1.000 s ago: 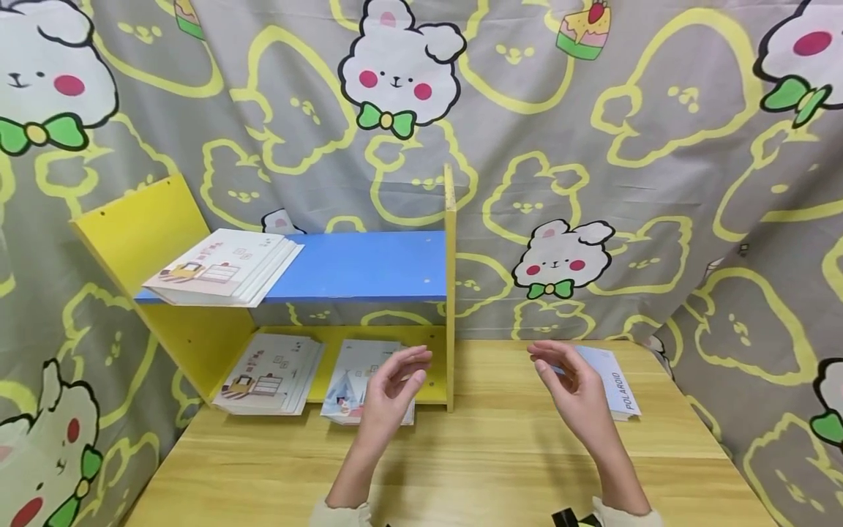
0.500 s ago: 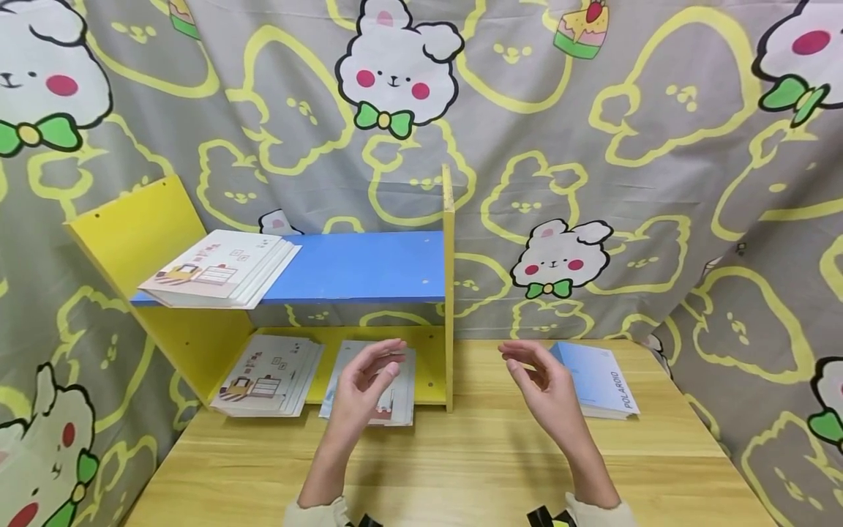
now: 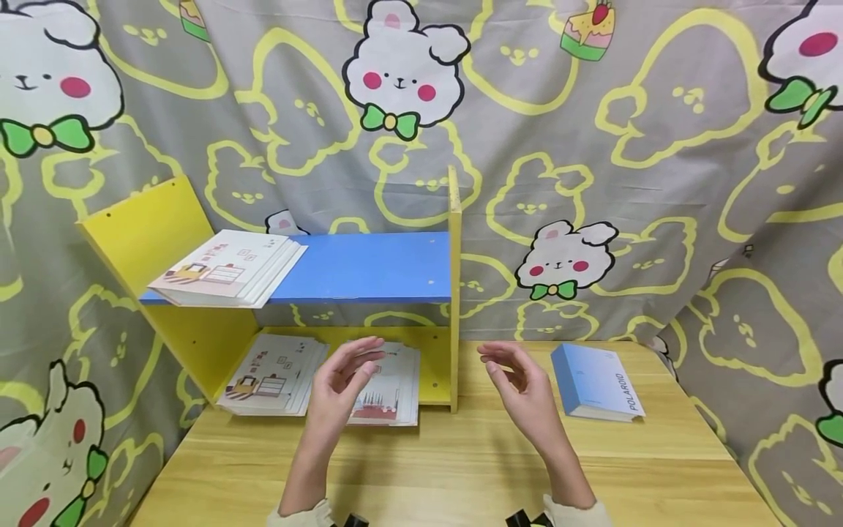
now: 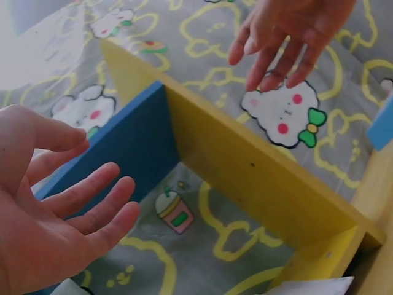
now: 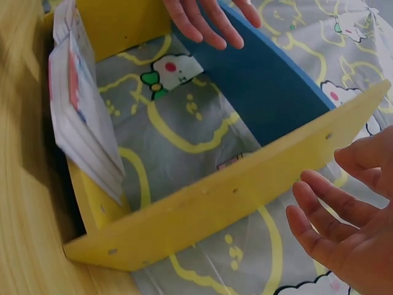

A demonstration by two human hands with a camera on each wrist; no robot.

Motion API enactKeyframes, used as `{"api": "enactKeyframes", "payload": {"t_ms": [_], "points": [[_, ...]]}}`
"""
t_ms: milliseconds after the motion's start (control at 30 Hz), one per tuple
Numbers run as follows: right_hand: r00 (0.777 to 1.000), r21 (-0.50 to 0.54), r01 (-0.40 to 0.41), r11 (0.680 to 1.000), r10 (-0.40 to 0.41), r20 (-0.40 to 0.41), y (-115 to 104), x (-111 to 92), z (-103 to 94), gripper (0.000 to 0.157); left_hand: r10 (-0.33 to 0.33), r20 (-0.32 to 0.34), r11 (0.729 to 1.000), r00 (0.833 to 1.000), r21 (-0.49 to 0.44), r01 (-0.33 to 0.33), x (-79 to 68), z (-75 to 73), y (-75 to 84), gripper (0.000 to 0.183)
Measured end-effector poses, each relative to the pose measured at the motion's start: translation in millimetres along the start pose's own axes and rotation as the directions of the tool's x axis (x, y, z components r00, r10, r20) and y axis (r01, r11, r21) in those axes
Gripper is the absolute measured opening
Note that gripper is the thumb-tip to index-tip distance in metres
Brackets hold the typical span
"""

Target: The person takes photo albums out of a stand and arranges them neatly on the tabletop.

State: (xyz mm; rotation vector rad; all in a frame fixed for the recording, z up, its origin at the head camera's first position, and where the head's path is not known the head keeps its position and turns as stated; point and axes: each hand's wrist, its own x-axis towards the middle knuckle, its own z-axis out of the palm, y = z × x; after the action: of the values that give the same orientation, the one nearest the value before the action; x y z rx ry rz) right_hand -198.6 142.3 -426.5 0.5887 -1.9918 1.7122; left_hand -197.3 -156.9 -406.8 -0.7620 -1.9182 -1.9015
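Observation:
Both hands hover over the table, apart, palms turned toward each other, and neither holds anything. My left hand [image 3: 341, 384], fingers loosely bent, is in front of a stack of books [image 3: 388, 395] on the lower shelf and partly hides it. My right hand [image 3: 520, 380] is just right of the shelf's yellow side panel [image 3: 454, 293], its fingers relaxed. To its right lies a blue-and-white book [image 3: 596, 380] marked POLAROID, flat on the table. In the left wrist view, the left hand [image 4: 67, 203] has its fingers spread; in the right wrist view, the right hand [image 5: 350, 215] looks similar.
A yellow-and-blue shelf unit [image 3: 369, 267] stands at the back left of the wooden table [image 3: 421, 476]. White books [image 3: 227, 267] lie piled on its blue board. Another pile of books [image 3: 273, 373] is at the lower left. A patterned curtain [image 3: 560, 132] hangs behind.
Both hands have moved left, the right one away from the blue-and-white book, which shows fully now. The books and shelf stay where they were.

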Motion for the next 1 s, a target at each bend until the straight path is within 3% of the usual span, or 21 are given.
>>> {"api": "enactKeyframes", "payload": {"t_ms": [500,1000], "points": [[1.000,0.019,-0.009,1.000,0.008,0.024,-7.8,5.0,33.7,0.028,-0.007,-0.075,0.999,0.997,0.048,0.011,-7.5,-23.6,9.5,0.037],[1.000,0.042,-0.013,0.999,0.012,0.026,-15.8,11.1,53.3,0.026,-0.008,-0.149,0.998,0.989,0.060,0.017,-7.3,-49.9,12.7,0.035]]}}
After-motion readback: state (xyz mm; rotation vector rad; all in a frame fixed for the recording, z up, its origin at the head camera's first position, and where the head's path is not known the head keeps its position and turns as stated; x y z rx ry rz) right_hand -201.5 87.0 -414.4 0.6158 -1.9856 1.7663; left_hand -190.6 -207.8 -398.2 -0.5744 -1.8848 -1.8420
